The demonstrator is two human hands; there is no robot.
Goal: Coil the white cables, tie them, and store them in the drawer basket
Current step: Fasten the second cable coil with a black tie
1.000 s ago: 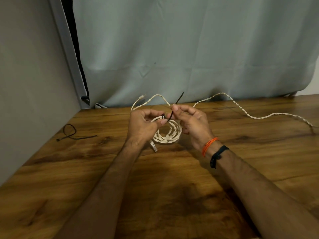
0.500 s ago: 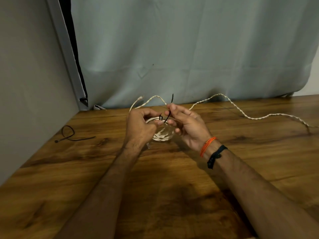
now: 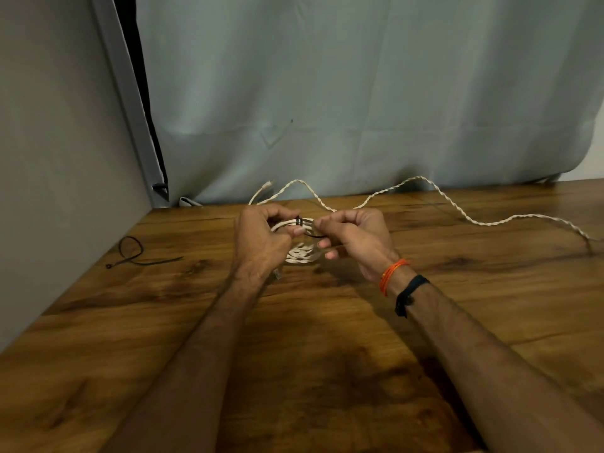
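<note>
A person is cinching a black tie (image 3: 299,220) around a coiled white cable (image 3: 299,255) over a wooden table (image 3: 327,371), with both hands meeting at the top of the bundle. The left hand (image 3: 261,238) is pinching the coil right at the tie's head, its grip narrow and closed on the gathered loops, apparently to keep the turns stacked so they cannot spring apart while the tie is drawn snug. The right hand (image 3: 356,238) is working just beside that grip, thumb and forefinger closed on the thin black tail (image 3: 315,236) that is curving out from the head; the hold looks suited to pulling the tail away from the left hand's pinch. The rest of the coil is hanging below the two grips, near the table, though whether it is touching the wood cannot be told. Beyond the hands, a second white cable (image 3: 457,207) is trailing uncoiled from behind the grips away to the person's right, seemingly waiting its turn. A spare black tie (image 3: 132,253) is lying looped well off to the left of the left hand, near the wall. Orange and black bands (image 3: 397,282) are circling the right wrist. No drawer basket is showing, so storing appears some way off.
</note>
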